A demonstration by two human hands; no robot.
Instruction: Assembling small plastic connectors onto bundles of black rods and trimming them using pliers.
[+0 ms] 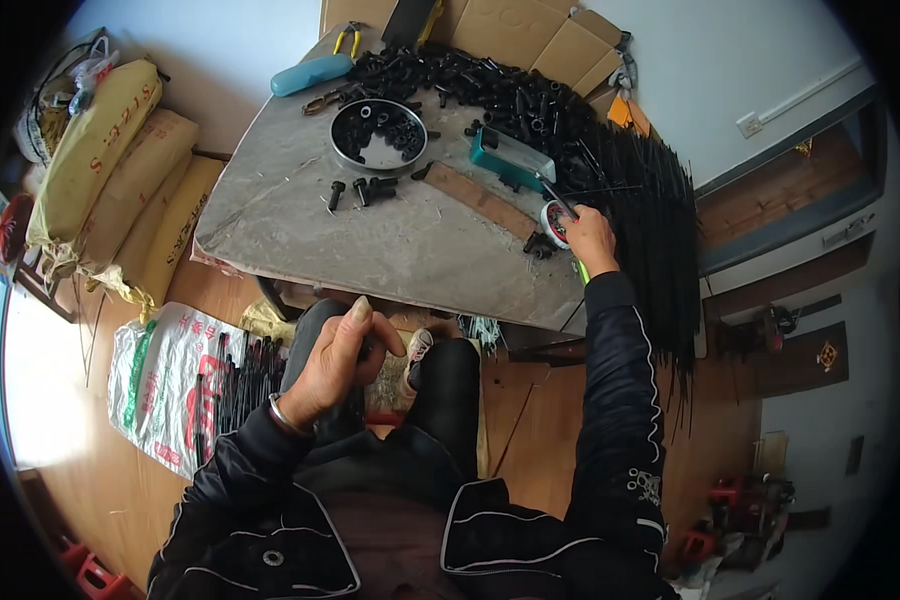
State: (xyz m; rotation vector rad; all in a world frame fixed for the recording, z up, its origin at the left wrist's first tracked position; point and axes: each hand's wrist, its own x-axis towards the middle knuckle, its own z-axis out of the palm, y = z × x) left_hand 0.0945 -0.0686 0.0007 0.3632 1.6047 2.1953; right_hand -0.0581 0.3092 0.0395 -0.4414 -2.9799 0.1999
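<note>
My left hand (338, 358) is held above my lap, fingers closed around a small black part that is mostly hidden. My right hand (590, 238) reaches to the right side of the grey table (390, 250), at a long bundle of thin black rods (660, 230); its fingers seem to pinch one rod next to a small round red-and-white tin (553, 222). A round metal tray (378, 135) with black fittings stands further back, and a big heap of black fittings (490, 85) runs along the far edge.
A teal box (510, 158), a wooden strip (480, 200), a blue case (312, 73), yellow-handled pliers (347, 38) and cardboard (530, 35) lie on the table. Yellow sacks (120, 170) are stacked at left. A white sack with black rods (195, 385) lies on the wooden floor.
</note>
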